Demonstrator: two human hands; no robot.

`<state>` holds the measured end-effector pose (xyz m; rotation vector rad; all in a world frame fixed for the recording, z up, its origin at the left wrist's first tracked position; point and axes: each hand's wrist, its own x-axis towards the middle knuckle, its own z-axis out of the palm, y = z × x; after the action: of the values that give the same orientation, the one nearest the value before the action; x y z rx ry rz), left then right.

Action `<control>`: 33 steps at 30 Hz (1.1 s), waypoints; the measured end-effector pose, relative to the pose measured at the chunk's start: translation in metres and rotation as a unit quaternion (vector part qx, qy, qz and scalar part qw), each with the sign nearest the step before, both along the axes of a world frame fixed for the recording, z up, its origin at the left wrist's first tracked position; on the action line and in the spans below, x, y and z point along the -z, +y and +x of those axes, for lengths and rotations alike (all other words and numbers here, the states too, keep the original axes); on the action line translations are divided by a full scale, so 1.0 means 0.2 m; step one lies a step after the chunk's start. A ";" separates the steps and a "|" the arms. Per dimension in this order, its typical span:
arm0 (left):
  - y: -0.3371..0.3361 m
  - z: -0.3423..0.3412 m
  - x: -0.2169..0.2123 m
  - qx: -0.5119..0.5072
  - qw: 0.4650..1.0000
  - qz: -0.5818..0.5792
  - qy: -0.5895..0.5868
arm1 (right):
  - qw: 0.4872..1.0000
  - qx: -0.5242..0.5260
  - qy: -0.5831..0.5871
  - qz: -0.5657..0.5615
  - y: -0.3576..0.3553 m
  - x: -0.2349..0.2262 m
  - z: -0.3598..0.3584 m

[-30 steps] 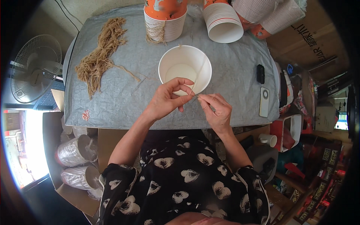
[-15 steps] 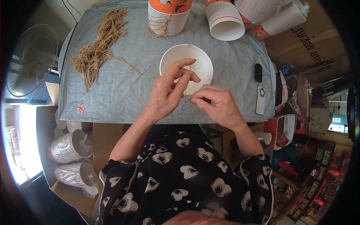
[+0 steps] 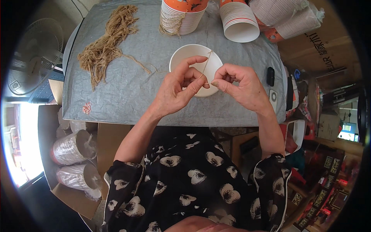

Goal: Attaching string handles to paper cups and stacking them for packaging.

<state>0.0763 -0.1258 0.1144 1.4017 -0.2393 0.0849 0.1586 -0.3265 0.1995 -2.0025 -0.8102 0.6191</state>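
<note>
Right now a thin tan piece of twine (image 3: 205, 69) is running taut from the far rim of a white paper cup (image 3: 181, 58) down to the person's fingertips, just above the cup's open mouth. The left hand (image 3: 177, 87) is pinching the lower end of the twine between thumb and forefinger, with the other fingers curling loosely above the cup. The right hand (image 3: 241, 87) is sitting just beside it, its thumb and forefinger pressed together at the same end of the twine, so that the two hands are nearly touching over the near side of the cup.

The cup is standing upright on a grey crinkled table cover (image 3: 127, 92), around the middle of the table and a little toward its near edge. A loose bundle of tan twine lengths (image 3: 106, 48) is lying toward the far left corner, with one strand trailing toward the cup. At the far edge a stack of orange-and-white paper cups (image 3: 181, 15) is standing with twine wound about it, and a second stack of white ribbed cups (image 3: 237, 21) is lying beside it. A small black rectangular object (image 3: 270, 76) is resting near the right edge.
</note>
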 end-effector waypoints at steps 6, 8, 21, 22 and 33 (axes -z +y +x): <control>0.02 0.02 -0.06 0.001 0.996 0.083 -0.044 | 0.989 0.005 -0.094 0.112 0.02 0.09 0.00; 0.02 0.00 -0.09 0.007 0.997 0.075 -0.019 | 0.985 -0.003 -0.099 0.141 0.03 0.12 0.00; 0.05 -0.03 -0.01 0.027 0.995 0.041 0.091 | 0.994 -0.018 0.038 0.106 0.03 0.16 0.04; 0.06 -0.03 0.00 0.031 0.994 0.044 0.093 | 0.993 -0.028 0.038 0.107 0.02 0.17 0.04; 0.02 0.03 0.04 0.001 0.990 0.012 0.139 | 0.990 -0.055 -0.004 0.130 -0.02 0.23 0.11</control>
<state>0.0822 -0.1217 0.1060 1.4188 -0.0103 -0.1154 0.1808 -0.3314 0.1542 -1.7328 -0.9603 0.5378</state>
